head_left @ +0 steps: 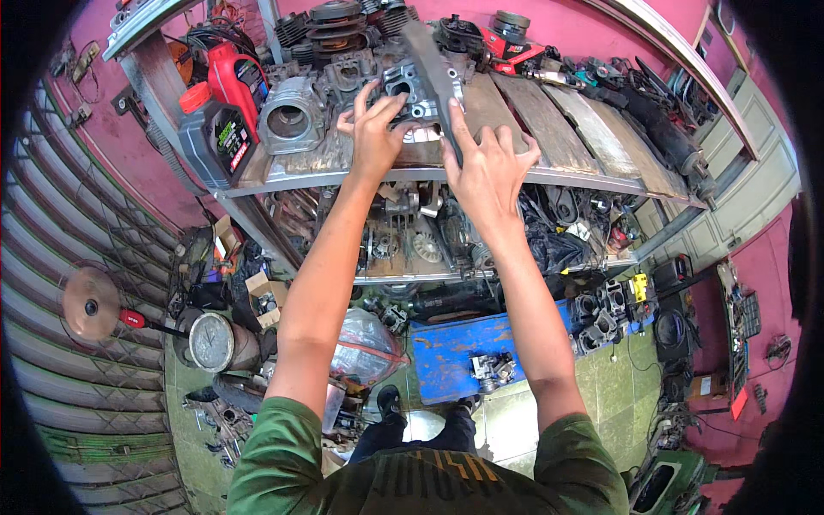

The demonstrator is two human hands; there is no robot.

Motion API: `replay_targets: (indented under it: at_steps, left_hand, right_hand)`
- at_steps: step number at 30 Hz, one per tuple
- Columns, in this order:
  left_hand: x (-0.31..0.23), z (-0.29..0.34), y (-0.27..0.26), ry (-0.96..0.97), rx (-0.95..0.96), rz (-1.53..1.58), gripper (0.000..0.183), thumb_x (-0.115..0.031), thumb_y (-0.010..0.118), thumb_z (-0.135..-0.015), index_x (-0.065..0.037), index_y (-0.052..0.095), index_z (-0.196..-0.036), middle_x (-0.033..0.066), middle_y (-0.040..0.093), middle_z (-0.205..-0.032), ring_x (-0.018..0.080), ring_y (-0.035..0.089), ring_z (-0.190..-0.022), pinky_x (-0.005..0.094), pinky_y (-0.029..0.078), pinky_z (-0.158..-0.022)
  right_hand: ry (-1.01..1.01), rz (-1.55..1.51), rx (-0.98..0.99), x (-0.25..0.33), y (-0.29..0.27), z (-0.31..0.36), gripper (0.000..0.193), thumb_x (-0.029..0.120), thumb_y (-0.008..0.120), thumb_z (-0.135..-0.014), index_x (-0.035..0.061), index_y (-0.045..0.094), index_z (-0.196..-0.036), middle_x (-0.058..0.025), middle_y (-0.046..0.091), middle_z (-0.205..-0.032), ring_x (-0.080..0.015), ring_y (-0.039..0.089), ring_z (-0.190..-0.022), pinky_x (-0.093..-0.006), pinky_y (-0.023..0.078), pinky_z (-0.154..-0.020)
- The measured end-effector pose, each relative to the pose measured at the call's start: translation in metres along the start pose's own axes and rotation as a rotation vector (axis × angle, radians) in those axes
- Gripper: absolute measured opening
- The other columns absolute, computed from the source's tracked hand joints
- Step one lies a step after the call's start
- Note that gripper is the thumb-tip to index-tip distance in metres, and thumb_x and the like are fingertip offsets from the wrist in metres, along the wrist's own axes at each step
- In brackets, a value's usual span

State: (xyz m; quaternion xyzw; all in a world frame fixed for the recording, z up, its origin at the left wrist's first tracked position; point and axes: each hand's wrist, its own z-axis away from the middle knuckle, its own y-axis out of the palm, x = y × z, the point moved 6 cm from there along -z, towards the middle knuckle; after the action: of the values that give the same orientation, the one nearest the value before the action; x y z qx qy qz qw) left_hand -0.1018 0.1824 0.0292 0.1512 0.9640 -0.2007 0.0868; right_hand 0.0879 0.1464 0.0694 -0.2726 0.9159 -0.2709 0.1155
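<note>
On the upper shelf lies a silvery metal engine part (424,110), apparently a cylinder head, with round holes along its face. My left hand (375,129) grips its left side, thumb and forefinger at the metal and the other fingers bent outward. A long flat grey tool (433,69), broad at the far end and narrower and darker toward me, slants across the part; its exact kind is unclear. My right hand (489,172) holds the tool's near end between thumb and fingers, with the forefinger stretched along it. The tool hides some of the part's face.
Left of my hands stand a large engine casing (292,116), a dark oil bottle (210,142) and a red bottle (236,81). Finned cylinders (335,30) crowd the back. Wooden planks (549,129) extend right. Below are more engine parts and a blue bench (446,356).
</note>
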Motion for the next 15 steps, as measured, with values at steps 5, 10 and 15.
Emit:
replay_targets:
  at_steps: [5,10,15]
  left_hand:
    - [0.0,-0.007,-0.005,0.048,-0.005,0.007,0.05,-0.025,0.09,-0.071,-0.013,0.077,-0.118,-0.0016,0.075,-0.115,0.025,0.049,-0.14,0.051,0.025,-0.103]
    - [0.003,-0.002,-0.009,0.037,0.034,0.033,0.049,-0.022,0.089,-0.073,-0.012,0.077,-0.119,0.0002,0.076,-0.115,0.0249,0.051,-0.139,0.0511,0.024,-0.103]
    - [-0.01,-0.003,-0.004,0.045,0.021,0.023,0.047,-0.019,0.089,-0.074,-0.012,0.077,-0.119,0.0011,0.076,-0.116,0.0257,0.051,-0.139,0.0525,0.023,-0.104]
  right_hand:
    - [-0.032,-0.035,0.005,0.008,-0.003,0.024,0.059,0.03,0.074,-0.089,0.0147,0.062,-0.144,-0.0043,0.066,-0.082,-0.0227,0.062,-0.095,-0.0539,0.033,-0.098]
    - [-0.02,-0.213,-0.029,0.018,-0.017,0.057,0.065,0.026,0.077,-0.085,0.0078,0.06,-0.144,-0.0058,0.069,-0.08,-0.0242,0.062,-0.093,-0.0547,0.032,-0.1]
    - [-0.113,-0.109,-0.146,0.017,-0.017,-0.01,0.061,0.027,0.078,-0.082,0.0102,0.064,-0.139,-0.0058,0.07,-0.078,-0.0259,0.061,-0.091,-0.0626,0.032,-0.101]
